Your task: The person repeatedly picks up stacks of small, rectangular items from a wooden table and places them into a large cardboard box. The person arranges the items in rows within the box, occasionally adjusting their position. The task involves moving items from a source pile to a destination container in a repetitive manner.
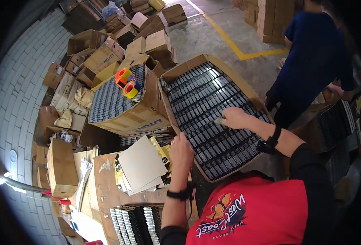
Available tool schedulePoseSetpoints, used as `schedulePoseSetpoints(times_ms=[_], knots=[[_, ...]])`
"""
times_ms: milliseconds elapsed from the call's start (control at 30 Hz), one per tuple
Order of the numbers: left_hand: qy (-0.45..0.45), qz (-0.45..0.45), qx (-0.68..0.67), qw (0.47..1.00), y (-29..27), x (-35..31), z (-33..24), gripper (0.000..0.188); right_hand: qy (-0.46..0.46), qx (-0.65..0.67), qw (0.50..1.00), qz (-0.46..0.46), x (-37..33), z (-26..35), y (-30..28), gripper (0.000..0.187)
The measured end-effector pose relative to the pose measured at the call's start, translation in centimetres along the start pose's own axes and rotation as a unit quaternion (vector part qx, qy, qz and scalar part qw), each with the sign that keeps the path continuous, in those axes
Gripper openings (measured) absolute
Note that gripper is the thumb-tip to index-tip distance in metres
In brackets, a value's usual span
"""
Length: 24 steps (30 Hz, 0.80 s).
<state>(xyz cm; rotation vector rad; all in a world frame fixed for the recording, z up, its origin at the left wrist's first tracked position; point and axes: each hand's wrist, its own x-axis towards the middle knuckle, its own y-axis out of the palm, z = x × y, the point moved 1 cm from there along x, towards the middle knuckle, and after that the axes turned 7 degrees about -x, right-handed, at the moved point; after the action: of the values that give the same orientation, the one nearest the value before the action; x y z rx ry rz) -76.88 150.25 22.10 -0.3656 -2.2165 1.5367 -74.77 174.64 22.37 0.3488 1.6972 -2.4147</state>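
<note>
A large open cardboard carton [187, 65] sits in front of me, filled with tight rows of small dark and silver packs [203, 96]. My left hand [181, 152] is closed on the carton's near left edge, by an upright cardboard flap. Over the packs, toward the carton's right side, my right hand [237, 118] is closed with its fingertips pinched. A small pale, clear-looking piece sticks out from those fingers, too small to name. Beside the left forearm lie grey cardboard sheets [141, 163] on yellow and black printed ones [161, 148].
Left of the open carton stands a second full carton [156, 102] with an orange tape dispenser [123, 76] and a yellow tape roll [130, 90] on top. More packs [137, 224] stand on the wooden table [107, 179]. A person in dark blue [317, 53] works at right. Boxes pile up behind.
</note>
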Motion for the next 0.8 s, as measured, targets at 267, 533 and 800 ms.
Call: schedulePoseSetpoints(times_ms=[267, 533, 800], knots=[[-0.044, 0.088, 0.25, 0.963, 6.6, 3.4, -2.1, 0.014, -0.038, 0.022, 0.996, 0.073, 2.0, -0.9, 2.9, 0.045], [-0.179, 0.023, -0.014, 0.983, 5.9, 3.0, -2.8, 0.031, -0.024, 0.074, 0.994, 0.074, 1.9, -1.0, 3.1, 0.041], [-0.212, -0.291, -0.439, 0.823, 1.2, 1.3, -1.9, 0.036, -0.023, 0.126, 0.976, -0.175, -0.2, 3.2, 1.0, 0.029]])
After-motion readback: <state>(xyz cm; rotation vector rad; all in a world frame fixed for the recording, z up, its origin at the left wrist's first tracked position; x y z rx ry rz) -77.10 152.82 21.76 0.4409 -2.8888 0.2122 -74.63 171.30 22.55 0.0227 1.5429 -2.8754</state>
